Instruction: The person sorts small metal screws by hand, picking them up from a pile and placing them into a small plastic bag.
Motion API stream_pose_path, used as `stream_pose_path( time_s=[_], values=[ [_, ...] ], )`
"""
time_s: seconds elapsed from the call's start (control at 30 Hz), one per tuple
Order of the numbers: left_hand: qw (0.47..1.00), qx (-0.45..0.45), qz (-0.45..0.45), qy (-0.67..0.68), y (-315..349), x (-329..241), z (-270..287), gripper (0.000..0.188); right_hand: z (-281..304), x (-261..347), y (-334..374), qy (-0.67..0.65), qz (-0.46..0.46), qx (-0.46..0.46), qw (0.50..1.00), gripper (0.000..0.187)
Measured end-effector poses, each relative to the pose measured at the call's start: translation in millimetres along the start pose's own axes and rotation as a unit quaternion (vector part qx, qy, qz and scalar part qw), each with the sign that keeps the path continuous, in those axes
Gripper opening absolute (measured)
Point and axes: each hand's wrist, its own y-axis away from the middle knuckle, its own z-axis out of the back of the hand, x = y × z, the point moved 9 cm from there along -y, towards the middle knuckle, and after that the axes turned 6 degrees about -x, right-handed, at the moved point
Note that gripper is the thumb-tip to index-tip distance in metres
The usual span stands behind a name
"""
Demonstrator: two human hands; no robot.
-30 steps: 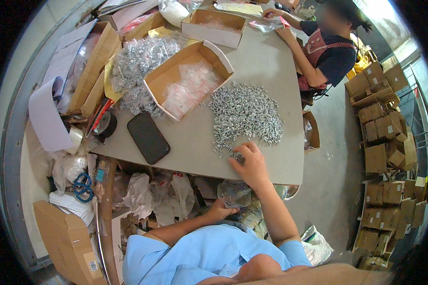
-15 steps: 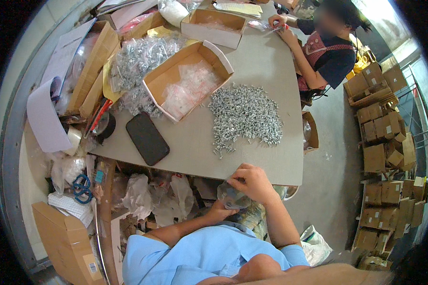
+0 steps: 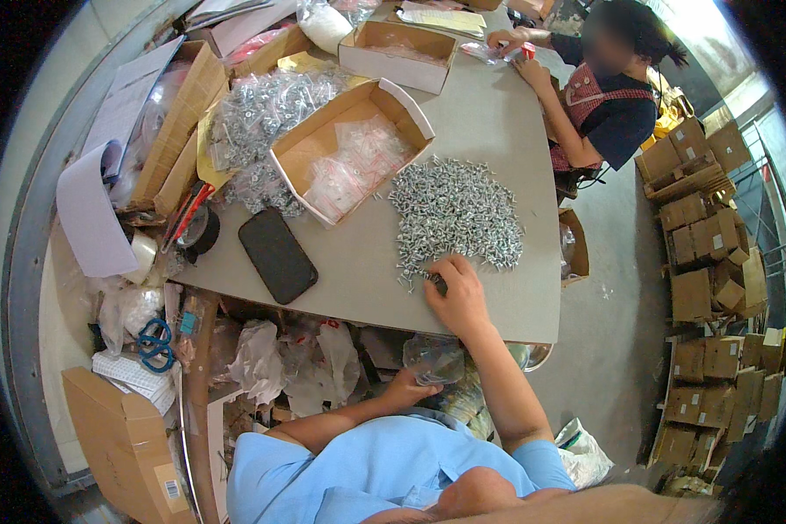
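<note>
A broad heap of small silver screws (image 3: 458,210) lies on the grey table (image 3: 367,279). My right hand (image 3: 458,297) is at its near edge, thumb and fingers curled together round some of the screws. Below the table's front edge, close to my body, my left hand (image 3: 408,390) is closed on a clear plastic bag (image 3: 435,358). How many screws are in my right fingers, and whether the bag holds anything, I cannot make out.
Left of the heap stands an open carton (image 3: 349,157) of small clear bags. A black phone (image 3: 278,255) lies nearer me. Filled bags of hardware (image 3: 266,113) pile up behind. Across the table a co-worker (image 3: 585,113) handles a small red item. Blue scissors (image 3: 155,345) hang at left.
My right hand has left the plastic bag and reached forward to the near edge of the screw heap. My left hand still holds the bag below the table edge.
</note>
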Motion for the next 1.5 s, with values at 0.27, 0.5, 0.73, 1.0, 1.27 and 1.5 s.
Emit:
stream_pose_path(
  time_s=[0.27,0.5,0.73,1.0,1.27,1.5],
  values=[
    [0.999,-0.026,0.029,-0.022,0,-12,0,0.027,11,-3,18,0.022,-0.019,0.031,0.999,0.014],
    [0.997,-0.010,-0.029,-0.068,-1,-15,1,0.022,10,-5,26,0.006,-0.070,0.083,0.994,0.026],
    [0.994,-0.038,0.018,-0.099,1,-7,6,0.022,4,12,20,0.017,0.003,0.072,0.997,0.041],
    [0.995,-0.047,0.004,-0.083,3,-20,4,0.023,9,2,27,-0.001,0.002,0.057,0.998,0.031],
    [0.997,-0.015,0.032,-0.071,0,-1,3,0.029,2,13,48,-0.030,-0.056,0.222,0.973,0.015],
    [0.999,-0.006,0.040,-0.003,-1,9,0,0.047,7,7,15,-0.035,-0.066,0.077,0.994,0.027]
  ],
)
